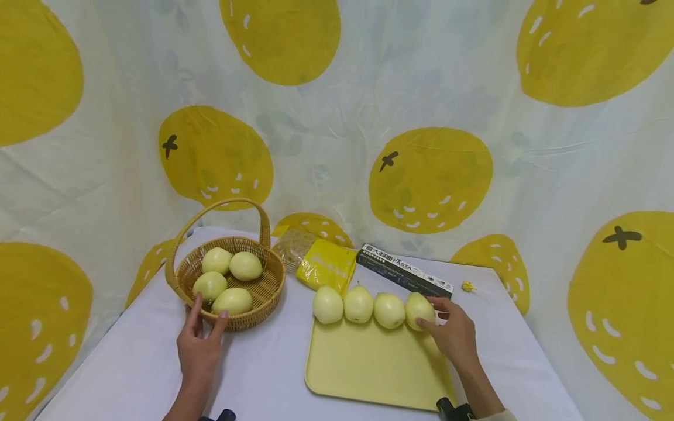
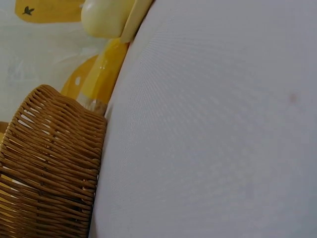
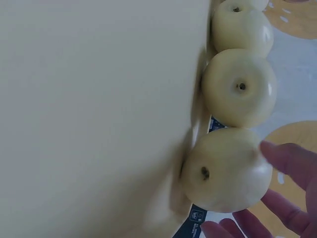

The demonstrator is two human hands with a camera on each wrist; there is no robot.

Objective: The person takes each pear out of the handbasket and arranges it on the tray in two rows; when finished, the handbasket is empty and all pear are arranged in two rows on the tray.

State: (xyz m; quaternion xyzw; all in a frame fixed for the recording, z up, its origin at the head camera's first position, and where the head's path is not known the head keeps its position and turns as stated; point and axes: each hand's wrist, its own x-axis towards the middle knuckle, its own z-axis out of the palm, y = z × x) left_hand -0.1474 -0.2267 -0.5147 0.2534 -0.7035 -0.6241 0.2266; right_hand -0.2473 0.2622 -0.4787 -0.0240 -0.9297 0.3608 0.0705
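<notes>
Pale yellow-green pears stand in a row along the far edge of a yellow tray [image 1: 379, 368]. My right hand [image 1: 457, 330] holds the rightmost pear [image 1: 419, 311] between thumb and fingers; in the right wrist view, that pear [image 3: 228, 171] has the thumb and fingertips against it. On the left is a wicker basket [image 1: 258, 318] with a tall handle and several pears [image 1: 246, 266] inside. My left hand [image 1: 200, 345] is at the basket's near rim, thumb and fingers spread against it near the closest pear. The left wrist view shows the basket wall [image 2: 54, 168] but not the hand.
Behind the tray lie a yellow packet [image 1: 327, 264] with a clear part and a long dark pasta box [image 1: 402, 272]. A small yellow object [image 1: 468, 286] sits right of the box. A white cloth covers the table [image 1: 263, 374], with a lemon-print curtain [image 1: 337, 117] behind.
</notes>
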